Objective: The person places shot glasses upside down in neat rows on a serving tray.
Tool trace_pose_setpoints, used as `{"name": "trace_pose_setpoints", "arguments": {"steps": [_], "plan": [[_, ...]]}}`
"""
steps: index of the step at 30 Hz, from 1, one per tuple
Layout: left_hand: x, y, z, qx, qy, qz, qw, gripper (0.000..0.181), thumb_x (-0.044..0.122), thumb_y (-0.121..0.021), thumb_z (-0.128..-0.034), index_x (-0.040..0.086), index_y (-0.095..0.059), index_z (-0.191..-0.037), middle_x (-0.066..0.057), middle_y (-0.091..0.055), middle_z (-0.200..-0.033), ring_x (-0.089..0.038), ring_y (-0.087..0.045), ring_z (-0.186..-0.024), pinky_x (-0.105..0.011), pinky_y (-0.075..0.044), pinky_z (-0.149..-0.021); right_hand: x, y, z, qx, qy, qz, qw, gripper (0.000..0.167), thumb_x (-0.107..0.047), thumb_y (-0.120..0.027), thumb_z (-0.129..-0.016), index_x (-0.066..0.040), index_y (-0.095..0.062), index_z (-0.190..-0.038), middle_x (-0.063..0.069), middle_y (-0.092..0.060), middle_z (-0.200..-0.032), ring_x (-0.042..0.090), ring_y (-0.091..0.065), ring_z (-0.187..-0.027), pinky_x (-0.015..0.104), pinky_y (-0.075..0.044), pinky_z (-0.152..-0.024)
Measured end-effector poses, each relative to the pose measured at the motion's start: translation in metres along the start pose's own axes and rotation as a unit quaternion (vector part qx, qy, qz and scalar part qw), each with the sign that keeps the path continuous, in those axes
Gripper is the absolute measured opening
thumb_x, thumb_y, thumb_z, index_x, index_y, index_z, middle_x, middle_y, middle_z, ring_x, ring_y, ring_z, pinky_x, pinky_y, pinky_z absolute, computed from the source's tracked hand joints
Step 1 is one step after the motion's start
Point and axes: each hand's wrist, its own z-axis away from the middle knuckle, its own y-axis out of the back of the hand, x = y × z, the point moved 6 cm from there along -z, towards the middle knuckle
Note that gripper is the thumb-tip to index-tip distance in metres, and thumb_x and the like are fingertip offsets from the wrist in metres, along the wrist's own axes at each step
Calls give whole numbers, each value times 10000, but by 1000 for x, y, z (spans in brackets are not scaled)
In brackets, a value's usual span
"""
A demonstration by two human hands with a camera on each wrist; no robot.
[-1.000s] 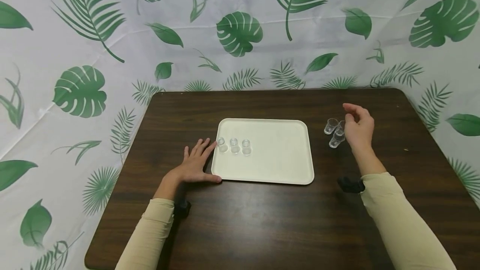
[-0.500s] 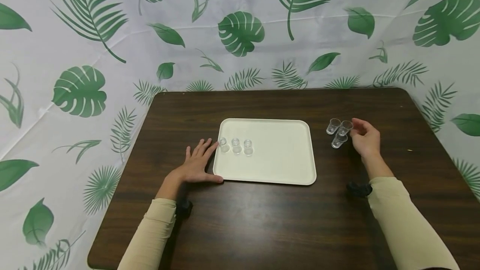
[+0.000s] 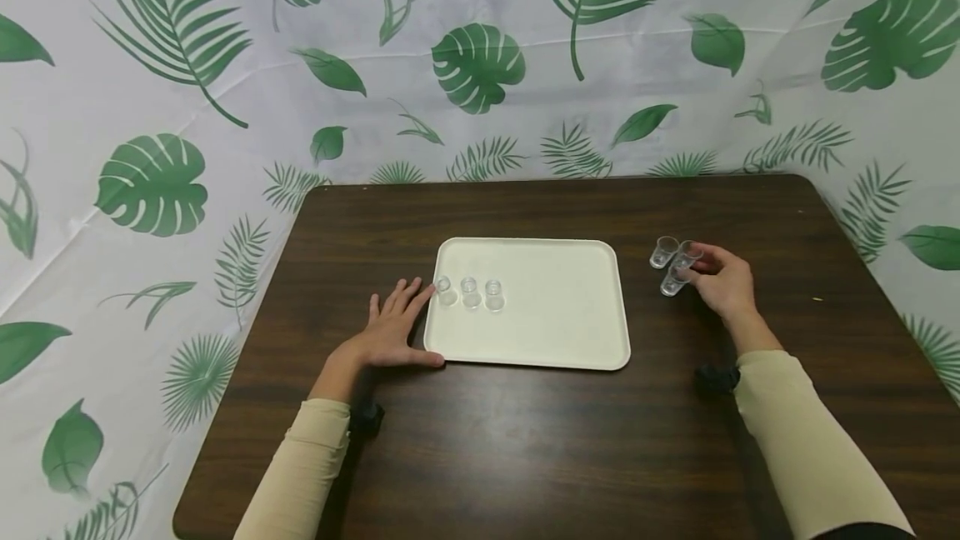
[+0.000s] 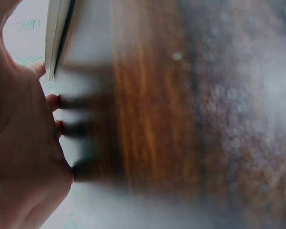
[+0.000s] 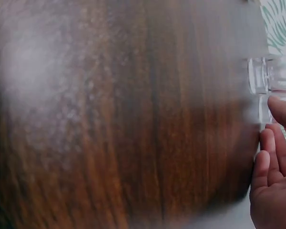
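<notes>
My left hand [image 3: 388,336] lies with spread fingers at the left end of a cream tray [image 3: 555,307]; its thumb touches the front rim and its forefinger the left rim. A row of three small clear shot glasses [image 3: 471,293] stands on the tray near that hand. To the right of the tray, three more clear shot glasses stand close together on the table. My right hand [image 3: 726,282] pinches the rightmost shot glass [image 3: 687,253] between thumb and forefinger. In the right wrist view, a shot glass [image 5: 258,76] shows beside the thumb.
A dark wood-grain table [image 3: 525,448] bears everything. Behind it and at the left hangs a white cloth [image 3: 405,15] with green leaf prints. The left wrist view shows mostly blurred tabletop [image 4: 148,119].
My right hand has come down from above the shot glasses, passed to their right side, then moved in and taken hold of one. The left hand and the tray have stayed put.
</notes>
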Motion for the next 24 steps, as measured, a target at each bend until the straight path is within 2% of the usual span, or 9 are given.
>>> {"name": "trace_pose_setpoints", "arguments": {"steps": [3,9,24], "plan": [[1,1,1,-3,8,-29,10000,1169,669,-726,-735,198,-95,-1598,-164,-60,-1629,-401,30,-1477,-719,52,-1050,0,-2,1,16,46,9,10000,443,-134,-712,-911,22,-595,-1309,227,-604,-1219,299,-563,-1078,122,-399,-722],[0,1,1,-24,-1,-43,10000,1167,673,-722,-738,203,-89,-1599,-170,-56,-1628,-408,26,-1475,-725,45,-1046,4,-3,1,87,-127,39,9999,453,-229,-713,-916,-11,-615,-1301,208,-610,-1207,309,-559,-1099,190,-385,-771],[0,1,1,-19,18,-49,10000,1167,666,-726,-735,199,-94,-1598,-171,-57,-1627,-406,27,-1476,-726,46,-1045,5,-4,1,184,-84,60,9998,440,-256,-683,-937,-8,-617,-1294,223,-613,-1206,332,-555,-1116,217,-381,-781]]}}
